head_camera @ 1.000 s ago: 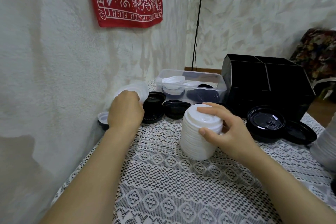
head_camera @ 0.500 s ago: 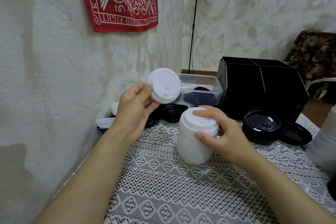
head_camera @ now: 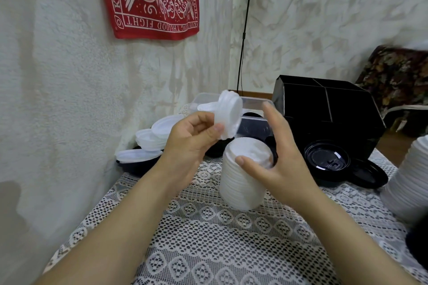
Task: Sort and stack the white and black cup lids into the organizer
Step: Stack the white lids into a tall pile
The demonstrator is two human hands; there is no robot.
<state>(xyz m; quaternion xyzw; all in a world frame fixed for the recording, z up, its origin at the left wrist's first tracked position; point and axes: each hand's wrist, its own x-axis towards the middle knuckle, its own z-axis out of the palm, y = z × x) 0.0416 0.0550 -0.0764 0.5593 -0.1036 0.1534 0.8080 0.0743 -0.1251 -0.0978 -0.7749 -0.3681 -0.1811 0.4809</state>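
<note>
On the lace tablecloth point(head_camera: 208, 238) at lower centre stands a stack of white lids point(head_camera: 243, 185). The right hand point(head_camera: 281, 162), fingers straight and spread, rests its thumb on the stack's top rim. Just above, the left hand point(head_camera: 190, 146) pinches a single white lid point(head_camera: 228, 114), tilted on edge. Black lids point(head_camera: 325, 162) lie at centre right and loose white lids point(head_camera: 150, 139) at centre left. Behind them sit a clear bin point(head_camera: 254, 120) and the black organizer point(head_camera: 324, 109).

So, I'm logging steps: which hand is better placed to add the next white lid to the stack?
Left. The left hand pinches a white lid just above the stack; the right hand only touches the stack's side, holding nothing.
</note>
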